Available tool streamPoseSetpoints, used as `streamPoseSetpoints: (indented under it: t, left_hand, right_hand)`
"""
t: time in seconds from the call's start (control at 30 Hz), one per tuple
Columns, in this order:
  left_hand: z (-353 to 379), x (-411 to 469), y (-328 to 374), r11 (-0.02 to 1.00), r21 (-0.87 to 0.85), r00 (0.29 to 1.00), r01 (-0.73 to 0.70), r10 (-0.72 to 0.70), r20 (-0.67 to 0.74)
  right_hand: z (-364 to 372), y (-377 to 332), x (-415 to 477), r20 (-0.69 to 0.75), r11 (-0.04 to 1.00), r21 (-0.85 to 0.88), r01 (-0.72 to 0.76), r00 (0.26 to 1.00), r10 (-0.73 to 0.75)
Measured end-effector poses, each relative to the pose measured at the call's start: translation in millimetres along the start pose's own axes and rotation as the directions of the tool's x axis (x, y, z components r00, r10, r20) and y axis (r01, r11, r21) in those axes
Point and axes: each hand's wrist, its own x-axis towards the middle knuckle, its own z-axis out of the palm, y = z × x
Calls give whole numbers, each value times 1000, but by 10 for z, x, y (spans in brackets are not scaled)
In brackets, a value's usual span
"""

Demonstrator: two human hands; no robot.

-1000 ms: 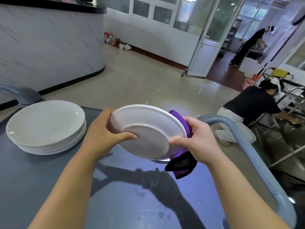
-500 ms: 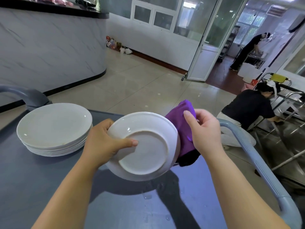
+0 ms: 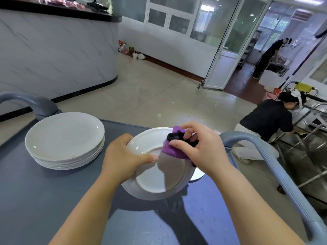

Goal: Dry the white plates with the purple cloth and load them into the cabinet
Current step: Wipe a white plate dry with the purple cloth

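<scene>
A white plate [image 3: 155,181] is held tilted above the grey cart top, its underside and foot ring facing me. My left hand [image 3: 122,156] grips its left rim, thumb across the underside. My right hand [image 3: 201,149] presses the bunched purple cloth [image 3: 174,150] against the plate's upper right underside. A stack of several white plates [image 3: 65,138] stands on the cart to the left, apart from both hands.
The grey cart top [image 3: 44,200] carries water drops near its right side and has grey handles at the left [image 3: 35,103] and right [image 3: 276,168]. A person in black [image 3: 265,124] crouches on the tiled floor at right beside metal racks. A marble-fronted counter [image 3: 56,50] rises at the left.
The plate has been turned with its underside more toward me and lowered. My right hand brought the purple cloth from behind the plate's right edge onto the underside.
</scene>
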Motion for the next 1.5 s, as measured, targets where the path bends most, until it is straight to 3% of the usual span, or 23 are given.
streamPoseSetpoints:
  t: [0.07, 0.23, 0.37, 0.47, 0.57, 0.63, 0.7, 0.8, 0.93, 1.07, 1.13, 1.23, 1.3, 1.37, 1.5]
  left_hand:
    - [20, -4, 38, 1000, 16, 1000, -11, 11, 16]
    - [51, -10, 85, 1000, 0, 1000, -5, 5, 8]
    - [112, -17, 76, 998, -65, 1000, 25, -26, -17]
    - [174, -36, 24, 985, -160, 996, 66, -75, -57]
    - [246, -33, 27, 933, -338, 981, 121, -165, -104]
    - [285, -5, 51, 842, -520, 969, 145, -227, -97]
    - [313, 9, 88, 788, -598, 969, 145, -235, -74]
    - [320, -5, 88, 783, -598, 979, 169, -203, 11]
    - [188, -14, 105, 835, -522, 985, 173, -140, 102]
    - [146, -45, 162, 872, -482, 992, 84, -119, -42]
    - [156, -81, 179, 864, -502, 988, 44, -113, -107]
    - [226, -136, 172, 837, -546, 974, 37, -153, -169]
    - [302, -166, 166, 783, -620, 960, 42, -203, -191]
    - [341, -198, 167, 756, -653, 960, 42, -211, -183]
    - [217, -141, 170, 761, -643, 994, 82, -113, -6]
  right_hand:
    - [-42, 14, 56, 53, 995, -91, -46, 997, 51]
    - [-21, 76, 75, 201, 976, -66, -209, 955, 218]
    - [207, 63, -57, -20, 972, -119, -203, 979, 202]
    - [239, 65, -44, -103, 970, -101, -222, 972, 211]
    - [222, 160, -78, -134, 906, 138, -399, 899, 417]
    - [300, 184, -171, -87, 742, 421, -522, 790, 606]
    - [369, 157, -250, -65, 607, 580, -544, 712, 699]
    - [272, 185, -185, -62, 586, 620, -522, 712, 700]
    - [-39, 241, -4, 27, 699, 480, -531, 805, 593]
    - [-102, 116, 54, 33, 747, 423, -512, 833, 552]
    - [-20, 89, 17, -27, 694, 513, -505, 799, 601]
    - [222, -7, -133, -81, 526, 650, -549, 637, 766]
    - [396, -92, -263, -48, 419, 732, -537, 572, 819]
    - [464, -122, -314, -40, 391, 770, -503, 575, 817]
    - [170, -6, -125, -41, 510, 679, -528, 667, 744]
